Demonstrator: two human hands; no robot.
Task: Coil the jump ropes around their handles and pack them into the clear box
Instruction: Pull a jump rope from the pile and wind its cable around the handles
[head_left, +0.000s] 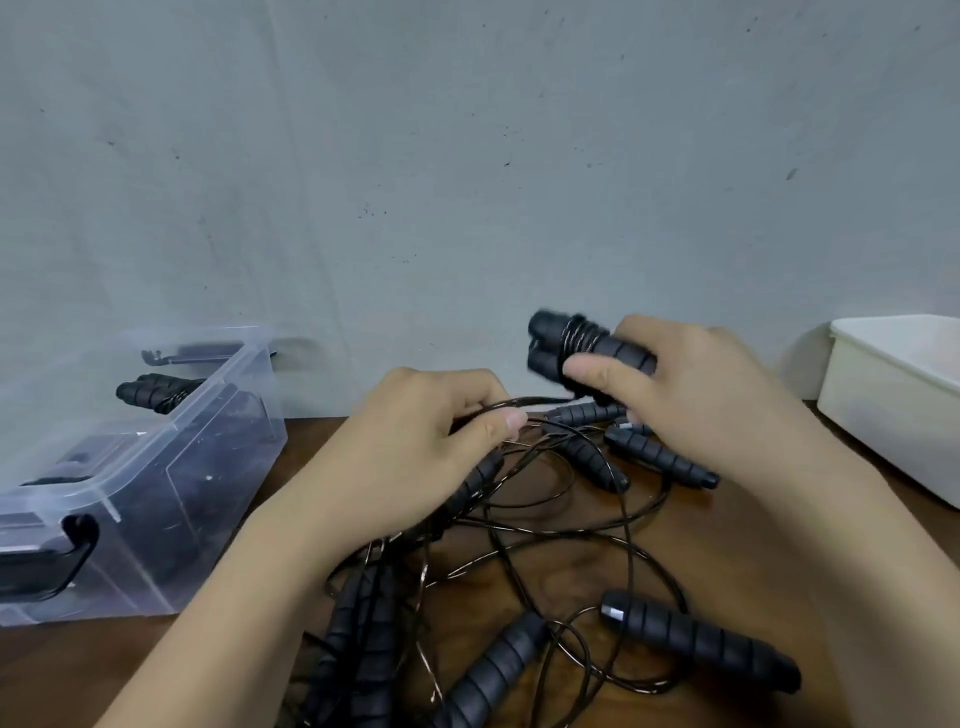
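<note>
Right hand: clenched round paired handles, raised off the table for winding room.
Left hand: pinching the cord, probably for tension.
Clear box: left, open, one coiled rope inside; near end cut off.
Loose ropes: tangled below; number unclear.
</note>
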